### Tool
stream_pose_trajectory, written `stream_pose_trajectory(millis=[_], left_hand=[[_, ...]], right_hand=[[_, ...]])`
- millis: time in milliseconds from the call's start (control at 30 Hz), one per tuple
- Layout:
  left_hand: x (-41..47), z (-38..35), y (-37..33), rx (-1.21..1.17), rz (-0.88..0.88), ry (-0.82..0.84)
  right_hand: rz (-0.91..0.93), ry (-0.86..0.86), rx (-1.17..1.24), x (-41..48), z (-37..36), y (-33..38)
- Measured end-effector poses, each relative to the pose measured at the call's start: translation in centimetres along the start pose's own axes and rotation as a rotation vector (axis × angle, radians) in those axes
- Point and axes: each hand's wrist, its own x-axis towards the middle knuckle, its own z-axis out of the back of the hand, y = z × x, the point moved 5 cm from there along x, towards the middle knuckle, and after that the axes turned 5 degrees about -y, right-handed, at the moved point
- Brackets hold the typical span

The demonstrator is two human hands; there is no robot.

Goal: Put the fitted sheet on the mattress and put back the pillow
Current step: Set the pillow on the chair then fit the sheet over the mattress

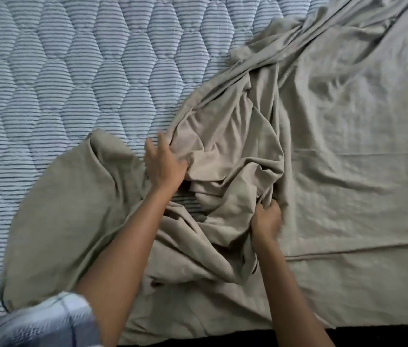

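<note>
Sleeve: blurred blue-and-white checked sleeve [47, 319] is seen at the lower left corner, closest to the lens, with the bare left forearm [128, 246] stretched out of it across the bed.

Fitted sheet: taupe fitted sheet [348, 146] is spread over the right half of the bed, lying fairly flat there and draped over the near edge. Towards the middle it is gathered into a heap of deep folds, from which a twisted band of cloth is drawn away to the upper right.

Right hand: right hand [266, 220] is sunk into the near side of the heap, fingers curled tight around a bunch of the sheet.

Left hand: left hand [165, 166] is laid back-up against the left side of the heap, fingers spread and only slightly bent, thumb buried in a fold. Whether the cloth is actually gripped cannot be told; the hand is blurred.

Swell: smooth rounded swell [55, 221] of the same taupe fabric is seen just left of the forearm. Pillow or loose sheet corner cannot be told.

Mattress: quilted, grey-striped mattress [60, 71] is left bare across the upper left, and a small patch is exposed between the hands.

Floor: dark floor [223, 340] is visible as a strip below the hanging sheet.
</note>
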Motion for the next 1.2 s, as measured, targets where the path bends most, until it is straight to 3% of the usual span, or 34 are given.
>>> stream_pose_trajectory(millis=[67,167,267,333,400,467,533,600,633,700,800,867,1033,1167,1200], left_hand=[[-0.7,-2.0,1.6,-0.094,0.209,0.072],[-3.5,-4.5,2.6,-0.583,0.472,0.349],[-6.8,-5.4,3.0,-0.675,0.346,0.747],[-7.5,-4.2,2.9,-0.624,0.210,0.868],[-5.6,-2.3,2.4,-0.458,0.037,0.841],[-2.3,1.3,0.7,-0.305,-0.136,0.741],[2.7,6.9,0.3,-0.410,-0.145,0.312],[7.3,12.9,2.7,-0.711,0.015,-0.243],[8.7,14.2,3.9,-0.829,0.054,-0.324],[10.5,14.0,5.3,-0.825,0.058,-0.234],[10.4,10.8,10.0,-0.498,0.144,-0.120],[9.1,9.0,13.0,-0.413,0.236,-0.090],[4.0,3.4,12.2,-0.109,0.142,0.098],[0.2,1.6,8.4,-0.329,0.119,0.401],[0.6,2.3,8.4,-0.366,0.114,0.415]], right_hand=[[0.009,-0.034,-0.042,0.1,-0.3,0.1],[0.164,-0.123,-0.041,-1.0,0.1,1.2],[0.603,-0.394,-0.178,-4.4,1.9,3.0],[0.845,-0.388,-0.187,-7.3,2.0,4.0],[0.985,-0.202,-0.211,-9.5,0.5,4.8],[1.003,0.008,-0.242,-10.9,-1.8,5.7],[1.014,0.105,-0.241,-11.9,-3.8,7.0],[1.030,0.069,-0.259,-12.5,-5.0,8.5],[1.034,0.028,-0.276,-12.8,-5.4,9.2],[1.042,-0.026,-0.288,-13.1,-6.0,10.2],[1.030,-0.088,-0.312,-13.0,-6.5,10.7],[0.984,-0.114,-0.370,-12.4,-6.9,10.6],[0.618,0.376,-0.546,-11.0,-10.9,8.5],[0.657,0.596,-0.624,-11.5,-13.7,9.0],[0.663,0.662,-0.572,-11.7,-14.0,9.4]])
